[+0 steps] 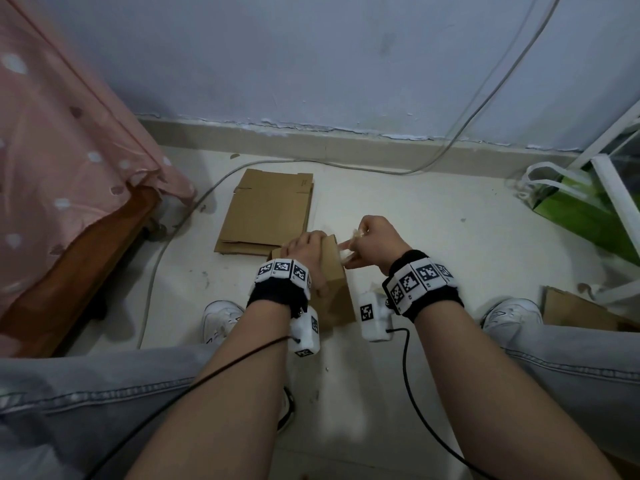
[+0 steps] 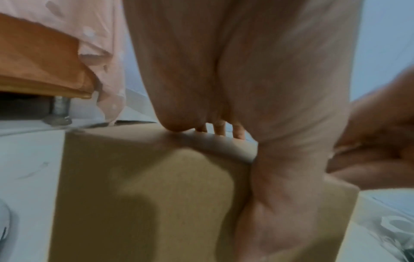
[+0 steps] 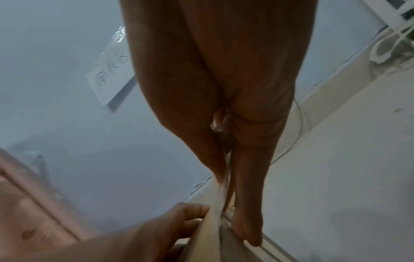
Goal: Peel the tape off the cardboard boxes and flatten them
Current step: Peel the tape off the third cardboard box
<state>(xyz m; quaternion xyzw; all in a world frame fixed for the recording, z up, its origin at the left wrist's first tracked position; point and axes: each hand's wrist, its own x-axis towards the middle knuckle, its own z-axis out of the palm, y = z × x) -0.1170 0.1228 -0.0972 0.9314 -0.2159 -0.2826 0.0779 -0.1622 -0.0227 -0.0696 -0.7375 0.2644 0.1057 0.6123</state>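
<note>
Down on the pale floor (image 1: 433, 237), between the person's white shoes (image 1: 221, 318), stands a small cardboard box (image 1: 334, 292). Their left hand (image 1: 304, 249) lies over its top, the fingers (image 2: 219, 127) curled down over the far edge and the thumb running along the near face, so the box is gripped and held steady. Just to the right of it, the right hand (image 1: 375, 237) is raised a little above the box, pinching a strip of clear tape (image 1: 346, 252) that stretches from its fingers (image 3: 246, 221) down to the box's upper right edge; the wrist view is blurred, so how much of the strip is free seems hard to judge. Beyond the box, flattened cardboard (image 1: 266, 211) lies on the floor near the wall. A pink bedsheet (image 1: 69, 150) hangs at left, and a green bag (image 1: 581, 206) sits at right.
</note>
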